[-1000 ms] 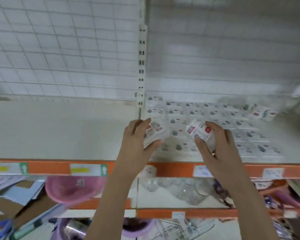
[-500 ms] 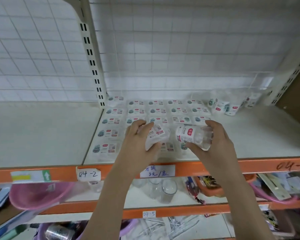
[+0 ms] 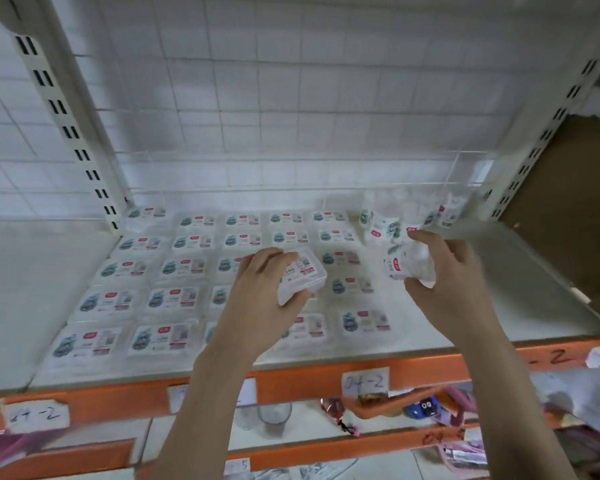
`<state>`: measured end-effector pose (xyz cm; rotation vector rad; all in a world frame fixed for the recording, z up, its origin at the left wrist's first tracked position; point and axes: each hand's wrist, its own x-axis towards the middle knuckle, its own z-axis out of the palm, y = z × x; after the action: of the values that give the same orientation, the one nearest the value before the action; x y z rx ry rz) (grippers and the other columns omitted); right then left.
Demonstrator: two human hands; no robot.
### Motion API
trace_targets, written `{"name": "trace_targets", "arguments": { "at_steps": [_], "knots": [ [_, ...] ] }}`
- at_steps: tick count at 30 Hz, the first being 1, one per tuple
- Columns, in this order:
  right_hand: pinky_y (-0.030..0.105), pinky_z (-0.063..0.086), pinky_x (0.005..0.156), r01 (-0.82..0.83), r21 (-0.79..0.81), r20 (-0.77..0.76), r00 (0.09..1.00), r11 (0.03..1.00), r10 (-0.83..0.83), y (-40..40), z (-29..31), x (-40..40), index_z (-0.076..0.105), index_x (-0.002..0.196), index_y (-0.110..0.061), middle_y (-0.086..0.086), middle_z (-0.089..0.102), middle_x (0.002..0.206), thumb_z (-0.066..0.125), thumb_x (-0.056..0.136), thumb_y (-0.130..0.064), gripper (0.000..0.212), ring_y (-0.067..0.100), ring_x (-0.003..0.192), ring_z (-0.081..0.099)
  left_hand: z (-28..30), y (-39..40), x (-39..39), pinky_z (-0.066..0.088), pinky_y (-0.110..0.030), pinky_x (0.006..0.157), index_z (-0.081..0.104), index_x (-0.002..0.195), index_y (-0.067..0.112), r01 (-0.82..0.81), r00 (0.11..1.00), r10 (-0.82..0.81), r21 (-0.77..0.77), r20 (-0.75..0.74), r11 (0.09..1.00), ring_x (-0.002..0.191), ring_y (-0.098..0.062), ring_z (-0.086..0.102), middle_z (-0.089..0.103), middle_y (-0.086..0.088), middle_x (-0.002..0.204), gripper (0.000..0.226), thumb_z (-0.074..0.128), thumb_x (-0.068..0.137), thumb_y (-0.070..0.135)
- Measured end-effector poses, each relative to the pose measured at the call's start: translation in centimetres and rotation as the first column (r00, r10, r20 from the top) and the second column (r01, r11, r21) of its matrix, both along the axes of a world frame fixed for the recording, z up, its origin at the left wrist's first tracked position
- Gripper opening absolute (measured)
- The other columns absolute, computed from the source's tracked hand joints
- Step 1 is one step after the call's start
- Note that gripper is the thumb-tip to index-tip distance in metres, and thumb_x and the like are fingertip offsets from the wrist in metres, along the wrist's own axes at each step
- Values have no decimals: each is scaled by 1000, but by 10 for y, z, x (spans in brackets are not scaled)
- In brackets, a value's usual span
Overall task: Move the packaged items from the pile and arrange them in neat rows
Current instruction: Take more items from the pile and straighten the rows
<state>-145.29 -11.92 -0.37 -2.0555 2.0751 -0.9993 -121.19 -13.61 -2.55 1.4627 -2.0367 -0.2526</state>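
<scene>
Both hands have spread apart since half a second ago, when their packs sat side by side over the front rows; the right one now sits farther toward 2 o'clock, nearer the pile. Left hand [image 3: 257, 289] curls its fingers and thumb round a clear pack [image 3: 302, 277], label up and tilted, held above the rows [image 3: 174, 271] near their middle. Right hand [image 3: 447, 271] grips a second pack [image 3: 407, 266], thumb below and fingers arched over the top; this pack is blurred and its lie cannot be told. It hovers just right of the rows, at 5 o'clock from the pile [image 3: 388, 226]. That pile of loose packs lies jumbled at the back right of the shelf [image 3: 482, 306], against the wire grid [image 3: 291, 116]. Flat packs fill the shelf's left part in straight lines, labels up, reaching from the back to the orange front edge [image 3: 291, 379], where handwritten tags [image 3: 364, 381] are stuck. Below, at 6 o'clock, a glass [image 3: 274, 414] stands on a lower shelf.
</scene>
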Motion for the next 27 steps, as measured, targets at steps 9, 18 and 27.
{"name": "trace_targets", "arguments": {
  "at_steps": [9, 18, 27],
  "knots": [
    [22, 32, 88, -75, 41, -2, 997, 996, 76, -70, -9, -109, 34, 141, -22, 22, 34, 121, 65, 83, -16, 66, 28, 105, 40, -5, -21, -110, 36, -40, 99, 60, 117, 16, -139, 990, 139, -17, 2, 990, 112, -28, 52, 59, -2, 119, 58, 49, 73, 52],
    [30, 40, 76, -110, 81, 7, 994, 991, 109, -146, -15, -144, 44, 124, -10, 15, 45, 125, 64, 81, -15, 48, 35, 97, 54, -8, -26, -139, 39, -40, 96, 62, 115, 15, -279, 960, 279, -1, 30, 960, 110, -28, 54, 60, -4, 116, 55, 56, 72, 49],
    [46, 37, 96, -179, -1, -143, 974, 984, 177, -155, -21, -144, 57, 108, 4, 24, 49, 119, 72, 72, -7, 41, 41, 111, 43, -15, -37, -142, 40, -42, 93, 63, 113, 14, -337, 940, 338, -20, 54, 941, 106, -32, 55, 62, -6, 114, 53, 64, 69, 43]
  ]
}}
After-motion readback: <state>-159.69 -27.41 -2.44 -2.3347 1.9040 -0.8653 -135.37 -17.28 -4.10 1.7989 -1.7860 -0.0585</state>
